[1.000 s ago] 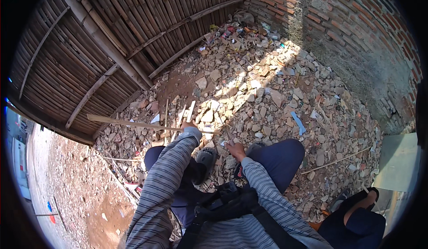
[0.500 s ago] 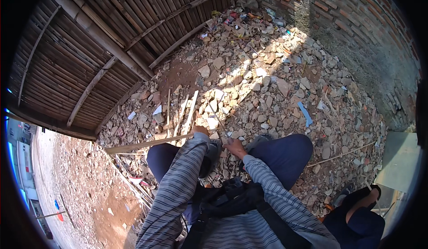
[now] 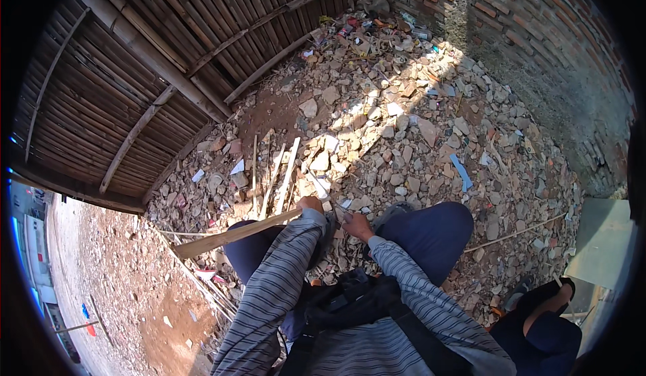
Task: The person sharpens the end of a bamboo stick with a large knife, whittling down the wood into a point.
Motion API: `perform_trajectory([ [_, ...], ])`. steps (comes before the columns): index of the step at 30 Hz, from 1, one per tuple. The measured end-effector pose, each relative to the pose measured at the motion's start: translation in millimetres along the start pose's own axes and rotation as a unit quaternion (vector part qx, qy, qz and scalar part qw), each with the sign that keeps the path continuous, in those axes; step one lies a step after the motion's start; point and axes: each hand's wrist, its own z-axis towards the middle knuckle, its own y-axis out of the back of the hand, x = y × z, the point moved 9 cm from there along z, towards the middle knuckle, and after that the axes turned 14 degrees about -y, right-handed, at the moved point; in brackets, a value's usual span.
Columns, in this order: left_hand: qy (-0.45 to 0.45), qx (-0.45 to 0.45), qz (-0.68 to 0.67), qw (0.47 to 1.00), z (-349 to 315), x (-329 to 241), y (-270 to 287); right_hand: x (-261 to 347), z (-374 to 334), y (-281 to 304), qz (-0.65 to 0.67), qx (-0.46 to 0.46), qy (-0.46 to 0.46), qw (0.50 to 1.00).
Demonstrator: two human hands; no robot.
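Observation:
My left hand (image 3: 310,203) is closed around one end of a flat, pale bamboo strip (image 3: 229,236). The strip runs out to the left, across my left knee, and its far end tilts down over the ground. My right hand (image 3: 358,226) is closed in front of my right knee, close to the gripped end of the strip. Something thin shows at its fingertips, too small and blurred to name. Just beyond my hands, several narrow pale strips (image 3: 288,174) lie on the rubble.
Broken stone and brick rubble (image 3: 404,147) covers the ground. A bamboo-slat wall (image 3: 81,100) rises at the left, a brick wall (image 3: 538,59) at the right. Another person's bent leg (image 3: 548,329) shows at the lower right, near a pale board (image 3: 599,241).
The strip has turned, showing a broader face, and its far end has dropped lower. My left hand has moved slightly right and down. The thin dark length beyond my right hand no longer shows clearly.

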Motion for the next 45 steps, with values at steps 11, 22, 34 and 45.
perform_trajectory([
  [11,-0.009,0.014,-0.006,1.000,-17.5,-15.9,3.7,-9.3,-0.9,6.7,0.008,0.005,-0.051,0.999],
  [22,0.027,0.004,0.023,0.999,-5.4,1.0,-8.6,42.3,-25.6,13.2,0.016,-0.018,0.072,0.997],
  [34,0.002,0.028,-0.034,0.999,-13.5,5.0,-25.8,49.5,-37.3,32.7,0.111,-0.002,-0.013,0.994],
  [45,0.017,0.011,0.003,1.000,-12.0,1.8,-22.4,47.4,-37.6,37.2,0.115,-0.008,-0.005,0.993],
])
